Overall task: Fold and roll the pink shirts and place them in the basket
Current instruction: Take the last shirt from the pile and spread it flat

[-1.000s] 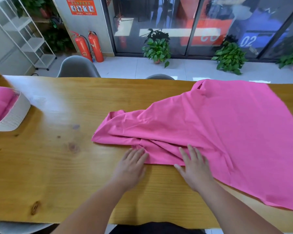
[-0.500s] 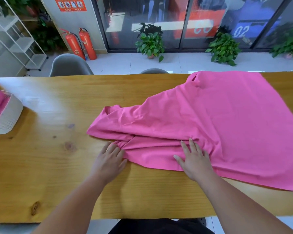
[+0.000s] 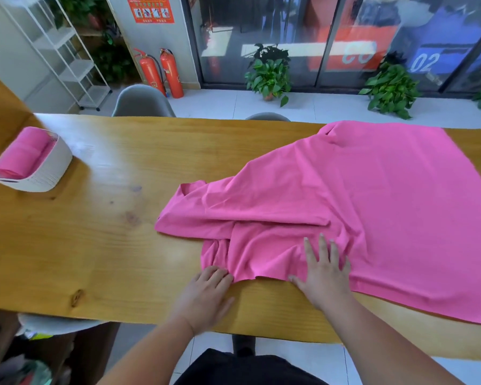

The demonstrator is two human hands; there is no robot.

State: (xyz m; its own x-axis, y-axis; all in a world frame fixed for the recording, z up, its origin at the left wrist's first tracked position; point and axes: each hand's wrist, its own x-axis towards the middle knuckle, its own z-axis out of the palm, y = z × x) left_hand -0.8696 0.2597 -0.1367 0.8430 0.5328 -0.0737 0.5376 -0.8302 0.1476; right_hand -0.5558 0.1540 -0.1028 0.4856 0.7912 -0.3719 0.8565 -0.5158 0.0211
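From the head camera I looked down on a long wooden desk (image 3: 95,232). The pink shirt (image 3: 372,207) lay spread over its right half. Its far edge reached the back of the desk, and its near hem ran off toward the right border of the view. The left part of the shirt was gathered into folds, with a flap doubled over near the front edge of the desk.

My right hand (image 3: 326,273) lay palm down on that flap, its fingers (image 3: 321,251) straight, spread and pressing the cloth flat, grasping nothing. My left hand (image 3: 206,295) rested on the bare wood just beside the flap's crumpled left corner. Its fingers (image 3: 217,275) met the edge of the fabric with the tips bent out of sight, so I could not tell whether they pinched the cloth or only touched it.

Well apart from the shirt, at the far left of the desk, stood the white basket (image 3: 53,168), with a rolled pink shirt (image 3: 25,154) lying inside it.

Beyond the desk I saw a grey chair (image 3: 142,102) pushed up to the far side, two red fire extinguishers (image 3: 161,72) against the wall, a white shelf rack (image 3: 67,56) to the left, and a potted plant (image 3: 270,73) on the tiled floor before the glass doors.
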